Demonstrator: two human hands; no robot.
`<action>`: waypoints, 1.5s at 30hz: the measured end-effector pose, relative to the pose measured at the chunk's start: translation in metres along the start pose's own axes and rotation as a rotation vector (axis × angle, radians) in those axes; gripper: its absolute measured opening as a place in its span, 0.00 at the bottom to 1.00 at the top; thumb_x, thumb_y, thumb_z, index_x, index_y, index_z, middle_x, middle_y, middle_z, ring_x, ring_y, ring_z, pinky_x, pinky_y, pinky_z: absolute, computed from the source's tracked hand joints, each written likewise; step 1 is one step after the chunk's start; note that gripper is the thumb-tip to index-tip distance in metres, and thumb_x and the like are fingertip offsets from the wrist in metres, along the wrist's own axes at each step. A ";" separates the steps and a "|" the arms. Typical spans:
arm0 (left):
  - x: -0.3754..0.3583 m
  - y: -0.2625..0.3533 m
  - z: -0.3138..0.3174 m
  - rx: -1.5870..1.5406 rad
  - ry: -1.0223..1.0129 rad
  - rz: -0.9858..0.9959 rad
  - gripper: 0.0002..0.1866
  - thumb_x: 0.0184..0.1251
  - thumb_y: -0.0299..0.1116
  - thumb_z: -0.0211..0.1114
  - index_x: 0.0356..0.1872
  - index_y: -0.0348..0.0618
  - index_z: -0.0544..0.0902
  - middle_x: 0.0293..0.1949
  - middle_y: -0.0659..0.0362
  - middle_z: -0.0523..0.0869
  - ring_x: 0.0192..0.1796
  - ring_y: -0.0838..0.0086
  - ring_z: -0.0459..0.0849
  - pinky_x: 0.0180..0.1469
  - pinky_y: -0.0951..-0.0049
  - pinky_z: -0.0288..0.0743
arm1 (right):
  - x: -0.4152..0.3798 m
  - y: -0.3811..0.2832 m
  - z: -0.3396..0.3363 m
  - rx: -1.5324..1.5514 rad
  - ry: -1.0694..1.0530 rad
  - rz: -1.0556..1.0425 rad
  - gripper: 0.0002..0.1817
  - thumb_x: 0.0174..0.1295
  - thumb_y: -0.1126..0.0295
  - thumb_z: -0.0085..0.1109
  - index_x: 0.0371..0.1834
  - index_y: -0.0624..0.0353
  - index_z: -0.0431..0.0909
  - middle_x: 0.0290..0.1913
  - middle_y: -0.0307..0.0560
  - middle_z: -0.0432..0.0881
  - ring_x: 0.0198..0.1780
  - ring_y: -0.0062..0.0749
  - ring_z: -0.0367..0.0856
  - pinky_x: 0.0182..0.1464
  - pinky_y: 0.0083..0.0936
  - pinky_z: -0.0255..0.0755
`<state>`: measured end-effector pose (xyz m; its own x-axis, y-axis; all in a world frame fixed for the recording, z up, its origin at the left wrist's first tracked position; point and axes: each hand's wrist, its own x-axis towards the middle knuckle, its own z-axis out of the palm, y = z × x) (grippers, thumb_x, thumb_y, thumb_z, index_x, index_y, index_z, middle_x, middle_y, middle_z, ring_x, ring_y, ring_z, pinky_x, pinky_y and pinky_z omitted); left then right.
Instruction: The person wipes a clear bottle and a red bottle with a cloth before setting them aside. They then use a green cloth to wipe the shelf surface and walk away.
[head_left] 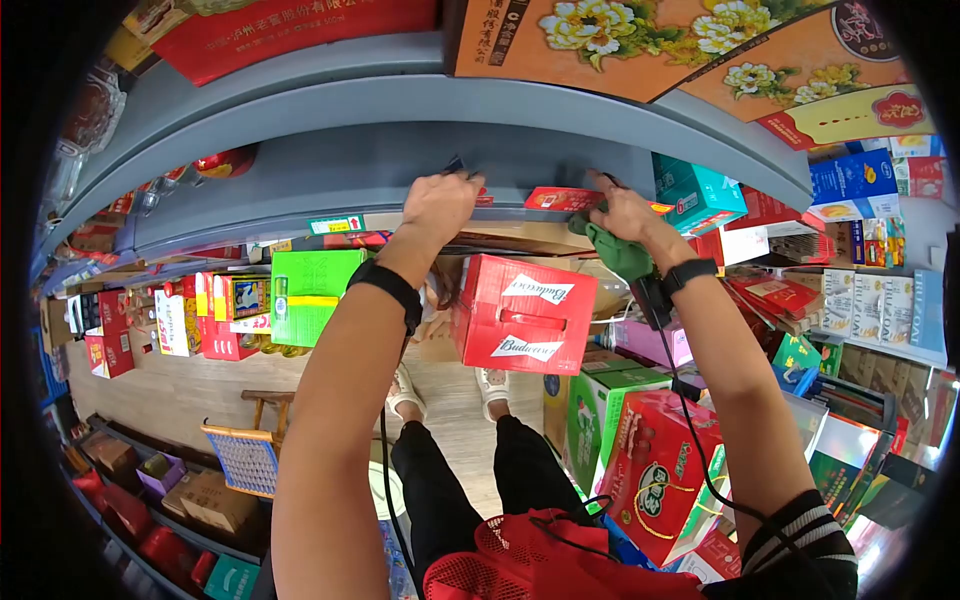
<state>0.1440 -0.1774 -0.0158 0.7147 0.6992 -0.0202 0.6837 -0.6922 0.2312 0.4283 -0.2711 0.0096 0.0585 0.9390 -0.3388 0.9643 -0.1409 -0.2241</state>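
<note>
Both my arms reach forward to a grey metal shelf. My left hand is closed at the shelf's front edge, with a small dark object at its fingertips that I cannot make out. My right hand is at the same edge farther right, closed on a green cloth that hangs below the palm. Beside its fingers is a red label on the shelf edge. A red Budweiser box stands below, between my arms.
A green box stands left of my left forearm, and a teal box sits at the shelf's right end. Large red boxes are stacked by my right leg. A small chair stands on the floor at left. Orange flowered boxes fill the shelf above.
</note>
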 end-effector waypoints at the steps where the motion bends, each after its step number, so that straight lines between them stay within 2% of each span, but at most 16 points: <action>1: 0.000 -0.001 -0.004 -0.026 -0.053 -0.053 0.16 0.62 0.30 0.51 0.49 0.57 0.81 0.42 0.56 0.85 0.43 0.62 0.84 0.43 0.63 0.78 | -0.009 0.000 0.000 0.071 0.068 -0.009 0.34 0.54 0.63 0.55 0.66 0.62 0.61 0.62 0.64 0.68 0.64 0.54 0.65 0.65 0.39 0.62; 3: 0.000 -0.003 -0.011 -0.078 -0.158 -0.159 0.16 0.62 0.32 0.52 0.48 0.58 0.81 0.40 0.55 0.85 0.43 0.61 0.84 0.43 0.62 0.77 | -0.028 -0.004 -0.006 0.175 0.098 0.083 0.36 0.53 0.65 0.56 0.67 0.62 0.59 0.64 0.66 0.65 0.66 0.55 0.63 0.66 0.38 0.60; 9: 0.010 -0.006 -0.002 -0.114 -0.104 -0.074 0.16 0.62 0.35 0.57 0.51 0.56 0.79 0.38 0.52 0.85 0.44 0.55 0.83 0.46 0.59 0.76 | -0.074 -0.017 0.007 0.344 0.186 0.164 0.34 0.55 0.66 0.57 0.66 0.63 0.60 0.64 0.68 0.64 0.66 0.55 0.63 0.67 0.36 0.59; 12: 0.007 -0.001 -0.004 -0.219 -0.105 -0.169 0.22 0.57 0.35 0.64 0.56 0.53 0.75 0.42 0.52 0.84 0.47 0.54 0.82 0.48 0.57 0.75 | -0.079 -0.021 0.015 0.394 0.217 0.138 0.33 0.54 0.66 0.58 0.65 0.63 0.62 0.62 0.68 0.67 0.65 0.57 0.64 0.66 0.37 0.60; 15: -0.010 -0.005 -0.016 -0.252 -0.061 -0.347 0.28 0.53 0.33 0.68 0.58 0.50 0.72 0.47 0.51 0.82 0.48 0.53 0.81 0.49 0.57 0.75 | -0.078 -0.019 0.008 0.438 0.244 0.161 0.31 0.56 0.68 0.57 0.65 0.62 0.63 0.58 0.64 0.72 0.59 0.50 0.73 0.61 0.32 0.66; 18: -0.033 -0.022 -0.015 -0.243 0.116 -0.365 0.27 0.54 0.33 0.67 0.58 0.50 0.72 0.51 0.50 0.80 0.48 0.54 0.81 0.49 0.57 0.75 | -0.073 -0.016 -0.004 0.720 0.232 0.213 0.27 0.60 0.71 0.54 0.64 0.61 0.65 0.53 0.55 0.77 0.50 0.36 0.78 0.54 0.26 0.71; 21: -0.046 -0.036 -0.021 -0.272 0.215 -0.388 0.25 0.56 0.34 0.66 0.57 0.49 0.73 0.47 0.50 0.82 0.46 0.54 0.82 0.47 0.58 0.76 | -0.068 -0.021 -0.018 1.094 0.210 0.305 0.23 0.62 0.74 0.50 0.62 0.61 0.67 0.49 0.47 0.79 0.44 0.24 0.77 0.49 0.21 0.72; 26: -0.091 -0.056 -0.032 -0.320 0.494 -0.631 0.14 0.61 0.34 0.62 0.48 0.45 0.81 0.33 0.52 0.86 0.36 0.56 0.85 0.39 0.62 0.77 | -0.054 -0.065 -0.053 1.681 0.082 0.466 0.16 0.67 0.66 0.43 0.52 0.63 0.72 0.45 0.50 0.79 0.42 0.37 0.81 0.46 0.33 0.79; 29: -0.138 -0.060 -0.039 -0.431 0.733 -0.777 0.11 0.64 0.34 0.62 0.44 0.42 0.82 0.29 0.51 0.85 0.30 0.62 0.84 0.34 0.67 0.76 | -0.023 -0.101 -0.068 1.694 0.207 0.578 0.16 0.68 0.65 0.43 0.52 0.64 0.72 0.44 0.52 0.80 0.41 0.39 0.82 0.44 0.36 0.80; 31: -0.170 -0.056 -0.036 -0.496 0.742 -0.852 0.11 0.65 0.34 0.61 0.44 0.39 0.82 0.28 0.52 0.85 0.29 0.68 0.84 0.33 0.70 0.75 | 0.017 -0.116 -0.064 1.748 0.346 0.428 0.21 0.68 0.58 0.46 0.53 0.64 0.72 0.49 0.50 0.79 0.52 0.36 0.78 0.52 0.37 0.75; 33: -0.200 -0.045 -0.023 -0.541 0.720 -0.875 0.11 0.65 0.33 0.61 0.40 0.34 0.82 0.28 0.51 0.85 0.31 0.69 0.84 0.34 0.70 0.75 | 0.070 -0.111 -0.041 1.584 0.379 0.118 0.23 0.64 0.56 0.54 0.55 0.60 0.72 0.52 0.51 0.78 0.54 0.42 0.76 0.56 0.37 0.71; 35: -0.226 -0.027 -0.019 -0.685 0.633 -0.937 0.11 0.65 0.32 0.61 0.38 0.32 0.82 0.30 0.49 0.85 0.32 0.67 0.84 0.38 0.69 0.76 | 0.120 -0.117 -0.030 1.210 0.456 -0.123 0.23 0.63 0.56 0.55 0.56 0.60 0.72 0.52 0.51 0.77 0.54 0.42 0.76 0.56 0.37 0.70; 38: -0.252 0.002 -0.011 -0.729 0.514 -0.936 0.09 0.64 0.29 0.61 0.36 0.32 0.82 0.31 0.48 0.85 0.35 0.67 0.85 0.42 0.69 0.76 | 0.176 -0.146 -0.017 0.494 0.504 -0.279 0.24 0.61 0.57 0.57 0.56 0.58 0.72 0.53 0.51 0.76 0.55 0.44 0.75 0.57 0.37 0.69; 41: -0.257 0.024 -0.003 -0.888 0.480 -0.882 0.05 0.60 0.25 0.63 0.36 0.36 0.83 0.31 0.51 0.85 0.34 0.66 0.85 0.39 0.71 0.76 | 0.214 -0.186 0.003 0.112 0.356 -0.381 0.24 0.59 0.58 0.59 0.57 0.57 0.72 0.55 0.51 0.75 0.55 0.45 0.74 0.58 0.36 0.68; 43: -0.252 0.033 0.008 -0.899 0.462 -0.841 0.06 0.60 0.23 0.63 0.37 0.34 0.82 0.29 0.57 0.84 0.33 0.78 0.80 0.39 0.75 0.74 | 0.227 -0.217 0.018 0.043 0.169 -0.443 0.25 0.58 0.58 0.61 0.57 0.56 0.72 0.55 0.51 0.74 0.56 0.46 0.73 0.59 0.36 0.67; 45: -0.241 0.039 0.014 -0.863 0.477 -0.795 0.06 0.58 0.24 0.64 0.36 0.38 0.83 0.29 0.53 0.84 0.32 0.68 0.83 0.37 0.73 0.75 | 0.231 -0.241 0.038 0.051 -0.031 -0.499 0.26 0.55 0.59 0.63 0.58 0.54 0.72 0.56 0.52 0.72 0.57 0.46 0.72 0.60 0.36 0.66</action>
<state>0.0006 -0.3750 -0.0154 -0.0947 0.9864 -0.1345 0.4514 0.1630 0.8773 0.1997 -0.0321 -0.0491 -0.4151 0.8862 -0.2060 0.8590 0.3071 -0.4096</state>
